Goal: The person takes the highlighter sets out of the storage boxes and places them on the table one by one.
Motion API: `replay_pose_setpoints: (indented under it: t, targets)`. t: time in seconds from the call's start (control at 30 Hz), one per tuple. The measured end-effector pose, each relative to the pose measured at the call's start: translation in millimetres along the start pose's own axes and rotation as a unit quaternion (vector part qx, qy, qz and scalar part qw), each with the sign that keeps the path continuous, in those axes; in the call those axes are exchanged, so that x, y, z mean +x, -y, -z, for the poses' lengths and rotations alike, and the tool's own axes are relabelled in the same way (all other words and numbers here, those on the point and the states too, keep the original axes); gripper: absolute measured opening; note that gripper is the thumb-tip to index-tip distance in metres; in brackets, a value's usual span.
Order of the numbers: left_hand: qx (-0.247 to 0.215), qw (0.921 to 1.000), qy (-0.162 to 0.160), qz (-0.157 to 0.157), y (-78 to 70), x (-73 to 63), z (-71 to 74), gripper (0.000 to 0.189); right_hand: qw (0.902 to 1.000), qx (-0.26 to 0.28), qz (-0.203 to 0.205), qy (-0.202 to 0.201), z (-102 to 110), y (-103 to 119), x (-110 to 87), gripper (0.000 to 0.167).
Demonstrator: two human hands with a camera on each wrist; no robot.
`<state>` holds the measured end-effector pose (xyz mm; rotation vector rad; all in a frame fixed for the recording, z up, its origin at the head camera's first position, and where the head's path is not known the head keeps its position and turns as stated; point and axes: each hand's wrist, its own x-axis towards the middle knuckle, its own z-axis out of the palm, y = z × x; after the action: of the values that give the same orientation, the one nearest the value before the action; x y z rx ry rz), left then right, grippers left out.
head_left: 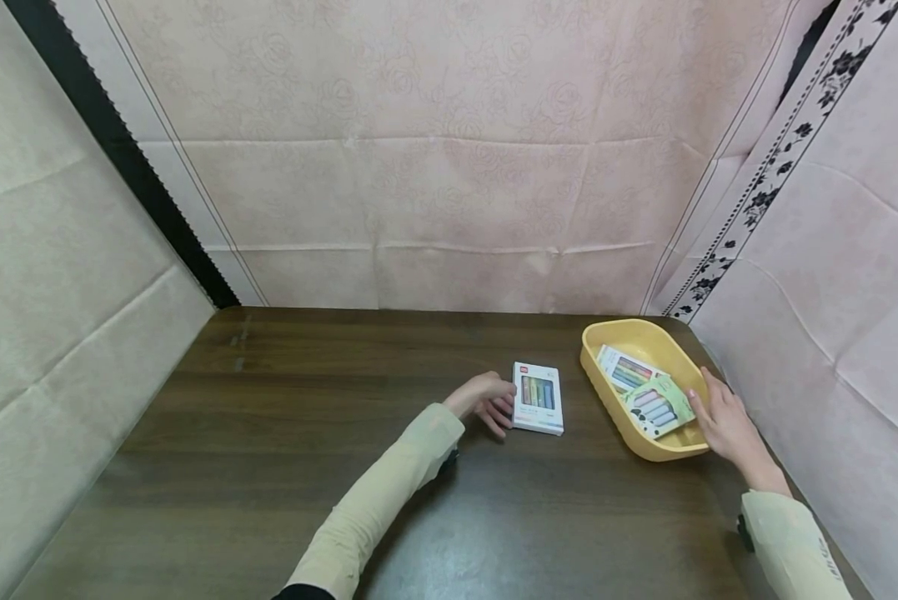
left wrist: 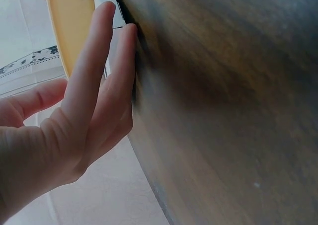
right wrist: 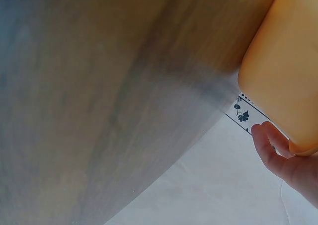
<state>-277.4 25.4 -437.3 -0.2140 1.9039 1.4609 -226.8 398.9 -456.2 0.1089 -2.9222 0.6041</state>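
A white box (head_left: 537, 414) with a picture of coloured sticks in its printed panel lies on the brown table. My left hand (head_left: 488, 401) is at the box's left side, its fingertips right at the edge. In the left wrist view, the fingers (left wrist: 89, 61) stretch out fairly straight along the box. A yellow plastic basket (head_left: 606, 392) stands to the right, and my right hand (head_left: 729, 425) grips its right rim, thumb on the inner side and fingers outside. Inside the basket lie a white printed box (head_left: 619, 360) and a green-and-white pack (head_left: 662, 406) overlapping it.
The dark wood table (head_left: 268, 467) extends left and toward me. Pale patterned cloth (head_left: 433, 192) hangs behind the table's back edge. More cloth rises at both sides, and the right-hand cloth (head_left: 831, 333) is close beside the basket and my right hand.
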Motion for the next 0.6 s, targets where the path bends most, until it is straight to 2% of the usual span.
replay_pose_setpoints:
  t: [0.3, 0.5, 0.6]
  targets:
    - [0.008, 0.9997, -0.021, -0.011, -5.5, -1.2, -0.9, 0.029, 1.0, 0.001, 0.001, -0.001, 1, 0, 0.5, 0.062]
    - [0.01, 0.9996, -0.02, -0.017, -13.4, -3.8, -2.6, 0.031, 1.0, 0.003, 0.001, -0.001, 0, -1, 1.0, 0.062]
    - [0.007, 0.9993, -0.015, -0.033, -17.1, -6.3, -4.9, 0.031, 1.0, 0.004, 0.002, -0.003, 0, -1, 0.9, 0.062]
